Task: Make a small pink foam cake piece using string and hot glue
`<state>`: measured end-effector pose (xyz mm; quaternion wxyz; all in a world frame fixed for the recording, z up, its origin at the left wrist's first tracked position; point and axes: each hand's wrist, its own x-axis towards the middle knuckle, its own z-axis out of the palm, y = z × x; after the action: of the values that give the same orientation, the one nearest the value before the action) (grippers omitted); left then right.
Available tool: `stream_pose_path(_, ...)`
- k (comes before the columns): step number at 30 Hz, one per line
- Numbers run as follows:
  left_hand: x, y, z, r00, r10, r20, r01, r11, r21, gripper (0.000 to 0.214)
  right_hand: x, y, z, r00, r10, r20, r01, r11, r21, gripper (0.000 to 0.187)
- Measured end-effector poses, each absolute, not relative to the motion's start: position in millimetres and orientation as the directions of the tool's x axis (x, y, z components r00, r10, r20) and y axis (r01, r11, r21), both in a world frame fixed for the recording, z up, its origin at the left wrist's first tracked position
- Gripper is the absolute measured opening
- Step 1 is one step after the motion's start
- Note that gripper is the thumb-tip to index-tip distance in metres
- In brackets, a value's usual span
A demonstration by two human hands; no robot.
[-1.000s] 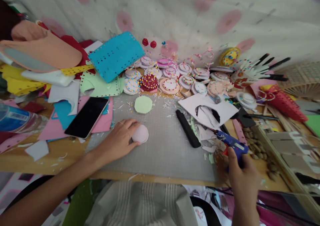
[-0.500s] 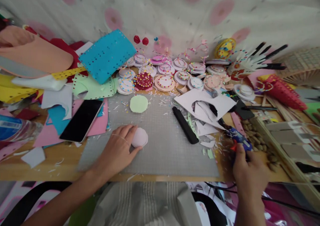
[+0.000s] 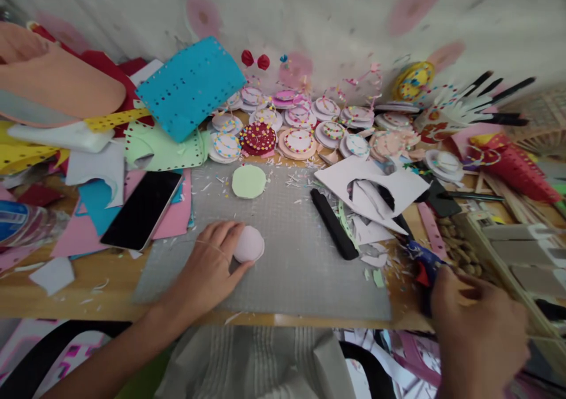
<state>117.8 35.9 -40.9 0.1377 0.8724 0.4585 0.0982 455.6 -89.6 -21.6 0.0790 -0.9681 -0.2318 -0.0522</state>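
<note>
My left hand (image 3: 214, 263) rests on the grey cutting mat (image 3: 292, 281), its thumb and fingers closed around the edge of a small pale pink paper disc (image 3: 250, 244) lying flat. At the right, my right hand (image 3: 480, 328) is beside the rear end of a blue glue gun (image 3: 427, 259) with a red trigger. Its thumb and forefinger are curved with a gap between them, and I see nothing held there; the lower fingers are blurred. A light green paper disc (image 3: 249, 181) lies farther back on the mat.
Beaded paper hats (image 3: 298, 142) stand in rows behind the mat. A black cutter (image 3: 333, 224) and cut white card (image 3: 371, 190) lie to the right. On the left are a phone (image 3: 144, 210) and coloured foam sheets (image 3: 190, 89). A tray (image 3: 508, 251) borders the right.
My right hand has drawn back to the right and nearer to me, away from the glue gun's body. My left hand stays at the pink disc. The whole view has shifted slightly.
</note>
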Motion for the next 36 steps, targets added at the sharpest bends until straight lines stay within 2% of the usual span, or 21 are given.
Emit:
stream_pose_path(1, 117.9, 35.7, -40.9, 0.563, 0.825, 0.044, 0.772, -0.545, 0.327, 0.051, 440.7, -87.8, -18.8, 0.831, 0.478, 0.284, 0.536, -0.824, -0.184, 0.044)
stream_pose_path(3, 118.0, 35.4, -40.7, 0.568, 0.822, 0.041, 0.773, -0.549, 0.318, 0.051, 404.8, -82.2, -19.5, 0.707, 0.561, 0.43, 0.7, -0.642, -0.313, 0.026)
stream_pose_path(4, 118.1, 35.3, -40.7, 0.569, 0.822, 0.04, 0.774, -0.551, 0.314, 0.05, 385.4, -78.1, -23.0, 0.614, 0.677, 0.406, 0.782, -0.447, -0.435, 0.019)
stream_pose_path(6, 117.9, 35.4, -40.8, 0.569, 0.821, 0.039, 0.774, -0.552, 0.31, 0.05, 347.8, -67.9, -35.2, 0.387, 0.861, 0.331, 0.78, -0.114, -0.616, 0.01)
stream_pose_path(8, 117.4, 35.8, -41.1, 0.568, 0.822, 0.04, 0.774, -0.55, 0.312, 0.051, 317.6, -57.3, -50.0, 0.216, 0.944, 0.248, 0.677, 0.038, -0.735, 0.019)
stream_pose_path(9, 117.1, 36.1, -41.4, 0.568, 0.822, 0.04, 0.774, -0.55, 0.314, 0.052, 306.7, -52.7, -56.6, 0.182, 0.952, 0.246, 0.61, 0.087, -0.788, 0.02)
stream_pose_path(14, 116.1, 38.0, -42.8, 0.588, 0.808, 0.035, 0.764, -0.569, 0.304, 0.054, 291.9, -43.3, -69.5, 0.074, 0.989, 0.124, 0.477, 0.074, -0.875, 0.026)
stream_pose_path(20, 116.3, 41.4, -42.5, 0.604, 0.797, 0.028, 0.757, -0.584, 0.295, 0.055, 299.3, -41.5, -65.7, 0.083, 0.994, 0.065, 0.395, 0.027, -0.918, 0.026)
stream_pose_path(36, 116.0, 49.1, -39.7, 0.635, 0.773, 0.01, 0.737, -0.61, 0.291, 0.052, 300.9, -36.9, -65.2, 0.041, 0.997, 0.063, 0.409, 0.041, -0.911, 0.03)
